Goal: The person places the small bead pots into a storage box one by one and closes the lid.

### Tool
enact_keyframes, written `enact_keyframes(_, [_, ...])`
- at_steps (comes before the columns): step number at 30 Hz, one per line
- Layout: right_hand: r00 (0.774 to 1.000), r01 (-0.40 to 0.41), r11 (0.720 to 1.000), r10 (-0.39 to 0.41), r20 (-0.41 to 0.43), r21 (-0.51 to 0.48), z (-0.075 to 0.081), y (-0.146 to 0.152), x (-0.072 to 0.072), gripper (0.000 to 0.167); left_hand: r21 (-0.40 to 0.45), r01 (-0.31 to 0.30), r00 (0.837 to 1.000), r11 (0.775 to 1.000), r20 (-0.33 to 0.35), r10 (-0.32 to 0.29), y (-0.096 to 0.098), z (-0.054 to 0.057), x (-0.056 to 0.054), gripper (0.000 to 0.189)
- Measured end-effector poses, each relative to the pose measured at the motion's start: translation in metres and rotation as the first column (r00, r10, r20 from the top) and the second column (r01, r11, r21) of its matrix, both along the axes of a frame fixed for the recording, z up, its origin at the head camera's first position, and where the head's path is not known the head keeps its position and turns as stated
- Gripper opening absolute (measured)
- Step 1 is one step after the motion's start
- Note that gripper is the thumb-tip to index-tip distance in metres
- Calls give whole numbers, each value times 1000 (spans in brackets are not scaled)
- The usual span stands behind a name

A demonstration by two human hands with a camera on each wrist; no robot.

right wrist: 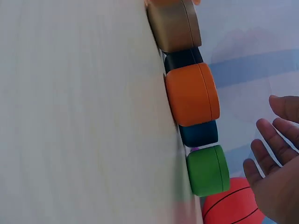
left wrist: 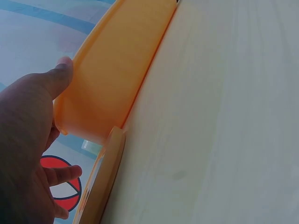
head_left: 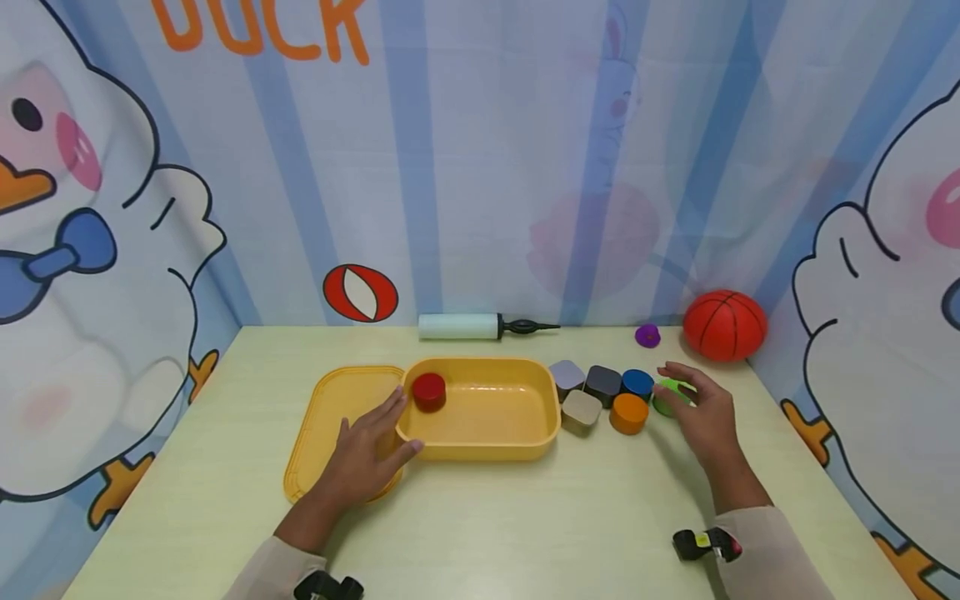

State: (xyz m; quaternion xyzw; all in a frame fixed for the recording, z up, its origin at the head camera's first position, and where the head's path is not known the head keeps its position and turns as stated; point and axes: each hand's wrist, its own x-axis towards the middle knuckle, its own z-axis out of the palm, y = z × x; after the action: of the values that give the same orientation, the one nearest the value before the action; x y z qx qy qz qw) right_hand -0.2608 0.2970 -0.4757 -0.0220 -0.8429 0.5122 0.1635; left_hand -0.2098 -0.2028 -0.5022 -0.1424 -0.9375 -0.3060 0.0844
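A shallow yellow box (head_left: 480,450) stands on the table with a small round red lidded container (head_left: 430,392) inside its left end. My left hand (head_left: 367,454) rests against the box's left end, fingers spread along the side and thumb at the front corner. In the left wrist view, the thumb (left wrist: 63,74) lies at the rim. My right hand (head_left: 701,417) hovers by a small round green container (right wrist: 208,171), fingers loosely bent and holding nothing. Beside the green one are a round orange container (head_left: 628,414) and a round blue one (head_left: 637,384).
Rounded-square containers in lavender (head_left: 567,377), dark grey (head_left: 603,384) and beige (head_left: 581,411) cluster at the box's right end. A yellow lid (head_left: 330,425) lies left, partly under my left hand. Behind are a hand pump (head_left: 461,327), a purple piece (head_left: 647,336) and a red ball (head_left: 724,326).
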Motion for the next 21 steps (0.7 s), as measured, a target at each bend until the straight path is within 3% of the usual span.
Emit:
enact_keyframes(5, [998,57,998,-56,26,-30,-9,7,-4,49,-1,0,1000,1000,-2,0,-1,0,0,80])
enact_keyframes(10, [989,94,995,-89,118,-38,-22,15,-6,59,-16,2,1000,1000,-14,-2,-2,-1,0,79])
enact_keyframes(17, [950,91,991,-57,307,-98,-32,25,-10,71,-9,-2,1000,1000,-1,2,-1,1,1,78])
enact_keyframes(21, [935,94,989,-49,350,-114,-34,27,-10,72,-16,-3,1000,1000,-1,3,-1,2,1,78])
